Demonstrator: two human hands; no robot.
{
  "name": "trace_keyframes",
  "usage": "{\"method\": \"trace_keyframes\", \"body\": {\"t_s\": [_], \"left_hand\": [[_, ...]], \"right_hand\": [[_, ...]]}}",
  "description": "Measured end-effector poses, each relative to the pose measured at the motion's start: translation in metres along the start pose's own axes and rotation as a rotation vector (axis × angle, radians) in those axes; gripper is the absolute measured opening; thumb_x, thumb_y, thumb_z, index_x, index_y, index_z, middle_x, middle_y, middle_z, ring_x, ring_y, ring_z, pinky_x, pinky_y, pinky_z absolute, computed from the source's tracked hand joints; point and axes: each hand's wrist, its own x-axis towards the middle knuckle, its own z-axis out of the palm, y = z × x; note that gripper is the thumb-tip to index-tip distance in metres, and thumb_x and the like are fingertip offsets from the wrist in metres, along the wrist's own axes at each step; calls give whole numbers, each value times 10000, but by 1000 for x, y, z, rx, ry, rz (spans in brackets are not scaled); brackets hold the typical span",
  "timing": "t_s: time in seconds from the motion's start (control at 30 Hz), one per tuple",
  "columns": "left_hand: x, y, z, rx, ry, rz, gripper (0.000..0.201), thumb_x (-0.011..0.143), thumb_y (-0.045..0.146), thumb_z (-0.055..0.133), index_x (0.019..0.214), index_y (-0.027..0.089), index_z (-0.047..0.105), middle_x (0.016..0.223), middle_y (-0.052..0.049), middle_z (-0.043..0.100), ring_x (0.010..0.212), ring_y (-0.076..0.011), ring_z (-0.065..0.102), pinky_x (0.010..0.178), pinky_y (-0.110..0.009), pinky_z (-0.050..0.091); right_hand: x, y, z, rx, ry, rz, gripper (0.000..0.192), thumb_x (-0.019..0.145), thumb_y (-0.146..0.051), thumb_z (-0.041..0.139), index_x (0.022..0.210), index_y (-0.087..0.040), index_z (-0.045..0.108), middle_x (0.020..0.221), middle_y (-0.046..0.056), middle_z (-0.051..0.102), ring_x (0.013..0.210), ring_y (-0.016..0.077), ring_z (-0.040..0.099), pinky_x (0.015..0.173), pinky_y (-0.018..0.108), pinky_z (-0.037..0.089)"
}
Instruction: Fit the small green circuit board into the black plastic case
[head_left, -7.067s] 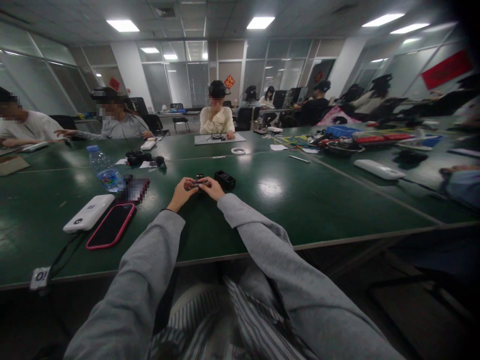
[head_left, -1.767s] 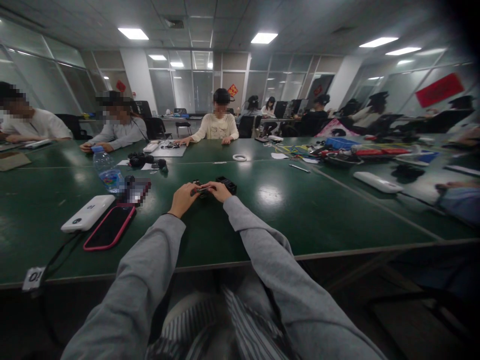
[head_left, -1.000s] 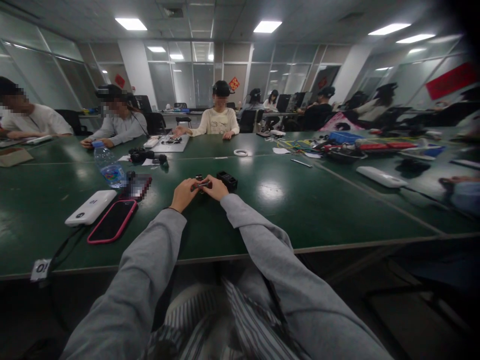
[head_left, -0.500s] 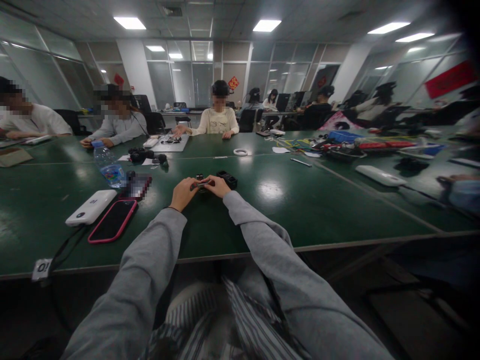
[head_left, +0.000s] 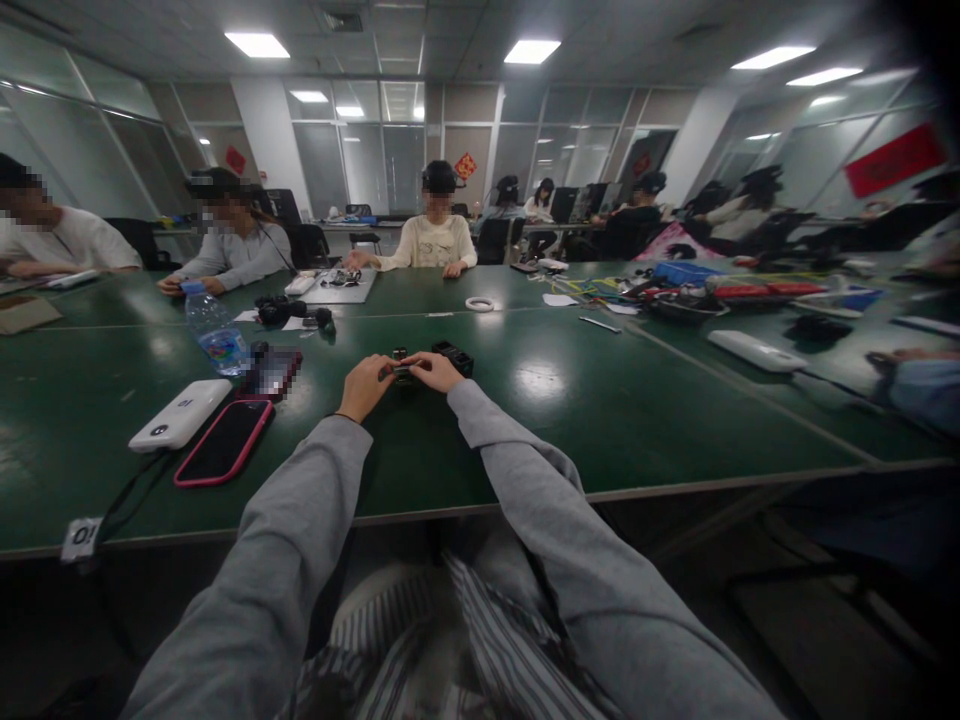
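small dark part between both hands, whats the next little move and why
Probably keep both hands pinched and lift the small dark part slightly nearer. The left hand and right hand meet on it low over the green table, and its details are too small to make out.

I count my two hands, left hand (head_left: pixel 365 387) and right hand (head_left: pixel 433 372), both closed on one small dark part (head_left: pixel 403 372). On the bench (head_left: pixel 600 420) I see one black box (head_left: pixel 453 358) just past my right hand, one water bottle (head_left: pixel 214 334), one white power bank (head_left: pixel 178 414), one phone in a red case (head_left: pixel 223 442), one roll of white tape (head_left: pixel 479 303) and one long white remote (head_left: pixel 756 351). Three people sit at the far side of the bench; those behind them are too blurred to count.
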Motion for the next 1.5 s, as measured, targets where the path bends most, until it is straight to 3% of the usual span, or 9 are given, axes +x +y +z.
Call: {"method": "trace_keyframes", "body": {"t_s": [0.13,0.27,0.63,1.07,1.3,1.5], "left_hand": [[0,0,1,-5,0,-2,180,818,206,565,986,230,626,881,-39,620,837,-181,561,749,-292,429],[0,1,1,-17,8,-6,171,826,210,556,982,227,625,890,-40,624,842,-180,564,751,-291,428],[0,-1,0,8,2,-5,168,817,222,582,980,235,621,887,-32,631,824,-176,563,721,-284,422],[1,0,1,10,12,-17,162,813,241,596,972,244,627,872,-30,629,808,-180,560,703,-287,413],[0,-1,2,-10,3,-2,181,808,204,578,979,237,626,896,-37,634,863,-190,571,758,-295,430],[0,0,2,-14,12,-9,174,818,218,571,983,235,623,897,-36,636,851,-182,571,758,-292,431]], "right_hand": [[-9,-14,10,-117,103,24,303,784,-416,661,1043,-265,623,897,-5,658,809,158,610,748,284,482],[-13,-19,17,-161,164,19,222,820,-372,616,1016,-268,612,954,0,649,812,156,599,717,267,461],[-2,0,13,-75,106,-22,258,793,-260,618,1046,-251,672,828,-7,667,770,126,618,743,243,476],[1,0,4,4,47,-31,325,759,-140,593,1063,-203,689,804,-5,679,735,108,616,770,234,477],[-7,-9,18,-56,133,-5,336,747,-398,685,1038,-243,620,925,4,648,815,147,599,741,260,470],[-3,-3,20,-6,121,1,259,786,-293,647,1032,-213,638,810,-10,635,749,128,589,737,247,465]]}}
